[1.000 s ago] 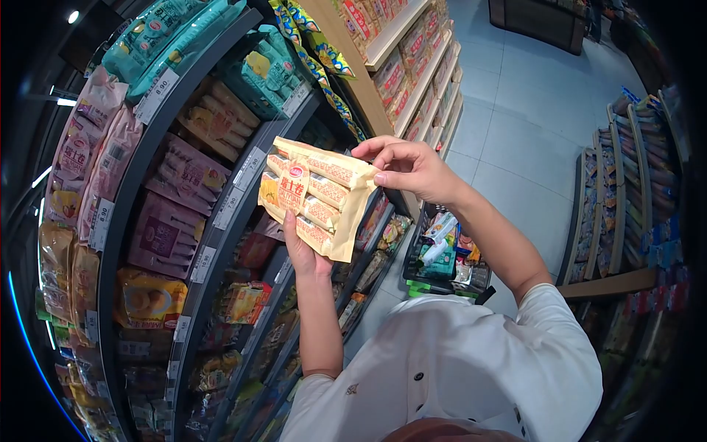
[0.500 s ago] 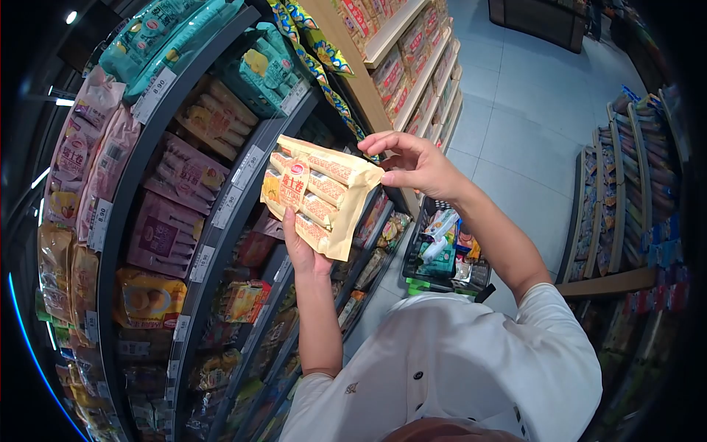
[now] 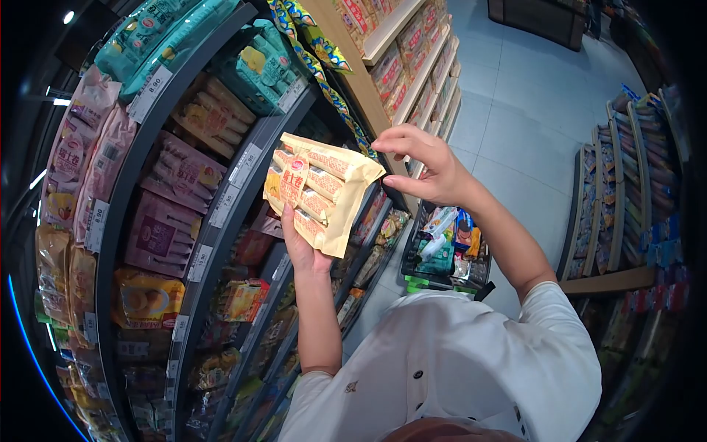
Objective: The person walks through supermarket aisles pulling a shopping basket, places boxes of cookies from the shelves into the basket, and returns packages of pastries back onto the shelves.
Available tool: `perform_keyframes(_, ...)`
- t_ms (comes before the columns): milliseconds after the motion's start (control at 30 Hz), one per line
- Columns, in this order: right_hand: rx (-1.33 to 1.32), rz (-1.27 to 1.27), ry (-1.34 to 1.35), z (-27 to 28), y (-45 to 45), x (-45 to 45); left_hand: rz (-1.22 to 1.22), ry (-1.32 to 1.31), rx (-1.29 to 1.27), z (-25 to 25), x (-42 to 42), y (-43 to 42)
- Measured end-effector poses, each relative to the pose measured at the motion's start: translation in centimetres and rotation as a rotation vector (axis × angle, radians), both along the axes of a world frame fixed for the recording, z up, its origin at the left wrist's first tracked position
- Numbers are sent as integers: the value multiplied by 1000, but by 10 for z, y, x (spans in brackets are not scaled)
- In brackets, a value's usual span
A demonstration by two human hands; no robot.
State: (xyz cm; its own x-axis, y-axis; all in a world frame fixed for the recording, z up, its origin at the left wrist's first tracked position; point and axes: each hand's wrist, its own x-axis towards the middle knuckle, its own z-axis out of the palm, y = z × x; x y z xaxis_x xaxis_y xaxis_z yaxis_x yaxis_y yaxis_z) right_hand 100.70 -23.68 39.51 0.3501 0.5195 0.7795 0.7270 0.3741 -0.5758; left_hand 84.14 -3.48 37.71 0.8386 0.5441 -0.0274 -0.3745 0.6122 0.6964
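Note:
My left hand [image 3: 303,247] grips a pale yellow pack of Swiss rolls [image 3: 318,193] from below, its thumb on the front. Several wrapped rolls show through the clear window, beside red lettering and a small picture. The pack is tilted, held up in front of the snack shelf. At its right edge, my right hand [image 3: 434,166] is open, thumb and fingers apart. Its thumb tip is very close to the pack's edge; I cannot tell whether they touch.
Dark shelving [image 3: 243,166] with price labels, pink packs [image 3: 156,234] and teal packs [image 3: 271,62] curves along my left. Below my right arm stands a black shopping basket [image 3: 480,278] holding several packaged goods. Wooden shelves [image 3: 401,88] rise ahead; more shelving [image 3: 622,191] lines the right.
My right hand has spread its thumb and fingers and drawn slightly right, off the pack's upper corner. My left hand still holds the pack, which has shifted only slightly.

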Motion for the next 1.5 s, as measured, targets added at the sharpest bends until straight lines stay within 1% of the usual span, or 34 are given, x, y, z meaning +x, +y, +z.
perform_keyframes(67,18,-56,-171,1,1,1,-4,2,0,0,0,1)
perform_keyframes(100,18,-55,-171,2,2,1,-24,10,12,0,-1,1)
perform_keyframes(167,16,-122,-259,4,2,-1,-44,18,24,-1,-1,1)
perform_keyframes(400,85,-183,-250,6,5,-4,-49,23,-19,-5,-1,3)
perform_keyframes(600,166,-285,-370,8,9,-8,-54,27,-33,-7,-1,2)
perform_keyframes(667,154,-332,-485,12,7,-11,-46,38,-23,-7,-1,2)
perform_keyframes(767,176,-364,-545,11,8,-9,-66,39,-39,-6,-1,1)
perform_keyframes(900,179,-398,-585,5,9,-8,-59,59,-13,-6,0,1)
perform_keyframes(1200,203,-426,-527,-11,17,-8,-46,17,-17,-6,0,-1)
perform_keyframes(1267,122,-361,-376,-10,13,-15,-35,14,-25,-6,-1,-2)
perform_keyframes(1300,122,-361,-376,-12,14,-17,-37,12,-25,-6,-1,-1)
perform_keyframes(1367,120,-161,-22,-16,16,-18,-38,10,-24,-7,-1,-1)
perform_keyframes(1400,120,-162,-22,-17,17,-20,-49,7,-17,-8,-1,0)
perform_keyframes(1467,6,-42,439,-17,18,-22,-60,4,-9,-10,-1,1)
perform_keyframes(1500,-18,43,564,-20,19,-19,-59,-4,3,-11,-1,2)
